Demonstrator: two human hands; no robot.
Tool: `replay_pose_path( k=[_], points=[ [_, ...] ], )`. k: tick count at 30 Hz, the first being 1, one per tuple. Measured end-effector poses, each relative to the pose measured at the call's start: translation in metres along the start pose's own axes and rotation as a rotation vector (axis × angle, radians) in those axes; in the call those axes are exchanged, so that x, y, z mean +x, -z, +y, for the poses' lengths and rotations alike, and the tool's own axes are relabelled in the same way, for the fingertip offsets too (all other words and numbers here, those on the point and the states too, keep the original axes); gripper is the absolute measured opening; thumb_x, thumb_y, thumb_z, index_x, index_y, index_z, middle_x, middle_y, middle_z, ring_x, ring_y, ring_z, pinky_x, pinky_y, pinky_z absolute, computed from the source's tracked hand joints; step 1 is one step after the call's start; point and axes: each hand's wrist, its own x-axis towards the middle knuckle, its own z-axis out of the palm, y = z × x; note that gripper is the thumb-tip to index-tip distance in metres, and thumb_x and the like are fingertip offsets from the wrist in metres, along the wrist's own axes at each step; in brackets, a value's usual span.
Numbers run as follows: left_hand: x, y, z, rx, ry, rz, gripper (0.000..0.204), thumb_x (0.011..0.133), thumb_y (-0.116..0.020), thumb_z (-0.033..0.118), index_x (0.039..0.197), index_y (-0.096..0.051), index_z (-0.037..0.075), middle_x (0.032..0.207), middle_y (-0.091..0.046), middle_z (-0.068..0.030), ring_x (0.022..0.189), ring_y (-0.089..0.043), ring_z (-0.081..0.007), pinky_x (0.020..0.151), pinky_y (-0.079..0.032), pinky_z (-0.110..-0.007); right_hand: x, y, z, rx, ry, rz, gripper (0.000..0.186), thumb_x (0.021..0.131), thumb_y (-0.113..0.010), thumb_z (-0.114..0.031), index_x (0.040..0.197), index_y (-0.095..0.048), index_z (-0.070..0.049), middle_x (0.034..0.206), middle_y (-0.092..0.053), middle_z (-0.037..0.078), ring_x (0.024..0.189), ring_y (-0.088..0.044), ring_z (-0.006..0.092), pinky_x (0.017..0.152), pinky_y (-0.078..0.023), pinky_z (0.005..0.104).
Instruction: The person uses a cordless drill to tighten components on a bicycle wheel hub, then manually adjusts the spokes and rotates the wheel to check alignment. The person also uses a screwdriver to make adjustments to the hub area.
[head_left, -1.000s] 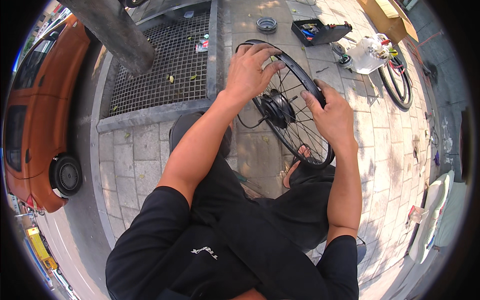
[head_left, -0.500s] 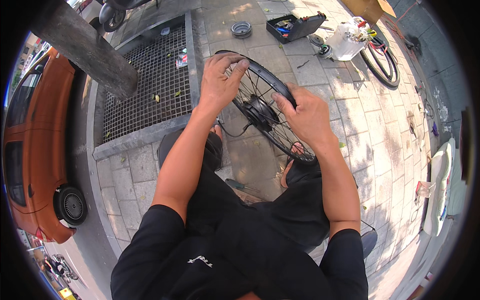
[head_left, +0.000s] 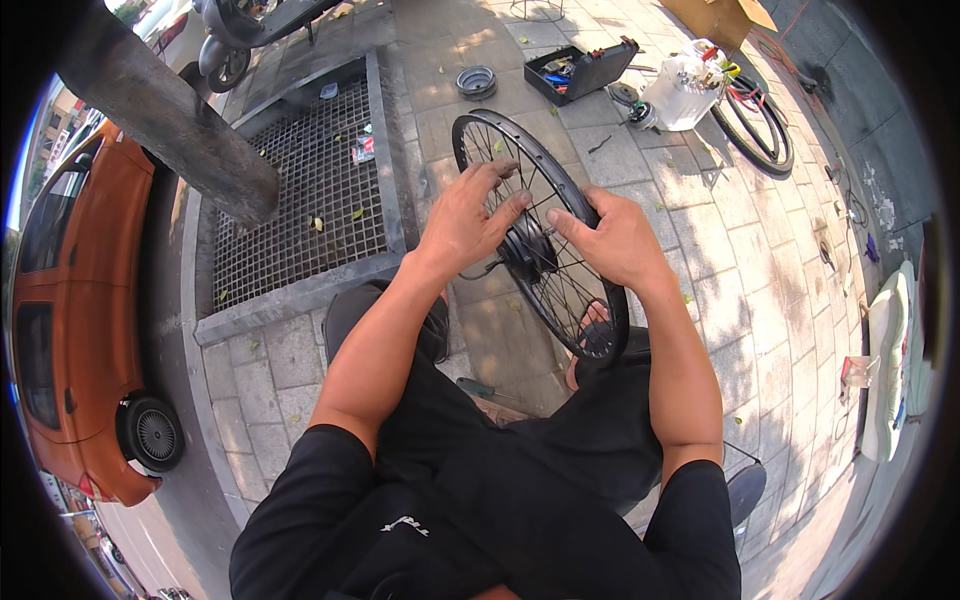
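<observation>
A bare black spoked wheel rim (head_left: 541,156) stands tilted between my knees, with a thick black hub (head_left: 541,252) at its centre. My right hand (head_left: 622,240) grips the rim's right side, thumb on the near face and fingers behind it. My left hand (head_left: 468,222) is open in front of the spokes near the hub, its thumb and fingers apart. Whether its fingertips touch the spokes I cannot tell. A dark cable (head_left: 478,273) comes out of the hub on the left, partly hidden by my left wrist.
A green-handled screwdriver (head_left: 474,387) lies between my feet. Ahead are a metal ring-shaped part (head_left: 476,82), an open black toolbox (head_left: 603,72), a white bucket of tools (head_left: 686,92) and tyres (head_left: 755,135). To the left are a grated tree pit (head_left: 300,215), a trunk (head_left: 170,115) and an orange car (head_left: 85,320).
My left hand has come off the top of the rim and moved down and right, in front of the spokes. The wheel has turned and shifted nearer; my right hand stays on the rim.
</observation>
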Motion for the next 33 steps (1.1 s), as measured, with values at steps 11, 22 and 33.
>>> replay_pose_path(
  k=[11, 22, 33],
  points=[
    [-0.005, -0.002, -0.004, -0.102, -0.003, -0.060, 0.016, 0.097, -0.069, 0.015, 0.099, -0.068, -0.001, 0.093, -0.070, -0.0206, 0.087, -0.068, -0.0423, 0.075, -0.053, -0.048, 0.006, -0.056, 0.016, 0.456, 0.018, -0.169, 0.041, 0.101, -0.069, -0.043, 0.097, -0.069, -0.002, 0.079, -0.067, 0.002, 0.072, -0.061, 0.0102, 0.066, -0.051, 0.0315],
    [-0.011, -0.004, -0.022, -0.144, 0.119, -0.070, 0.016, 0.103, -0.063, 0.013, 0.099, -0.066, -0.002, 0.080, -0.067, -0.0182, 0.069, -0.063, -0.0249, 0.066, -0.052, -0.040, 0.019, -0.065, -0.003, 0.533, -0.076, -0.261, 0.034, 0.100, -0.072, -0.038, 0.094, -0.068, -0.004, 0.074, -0.060, -0.003, 0.065, -0.054, 0.0080, 0.058, -0.045, 0.0301],
    [-0.010, -0.002, -0.013, -0.190, 0.133, -0.116, 0.013, 0.104, -0.059, 0.009, 0.109, -0.066, -0.001, 0.091, -0.070, -0.0111, 0.085, -0.061, -0.0139, 0.076, -0.052, -0.034, 0.021, -0.070, 0.004, 0.650, 0.010, -0.234, 0.034, 0.102, -0.073, -0.039, 0.092, -0.068, -0.008, 0.068, -0.054, -0.007, 0.060, -0.049, 0.0040, 0.051, -0.037, 0.0277]
  ],
)
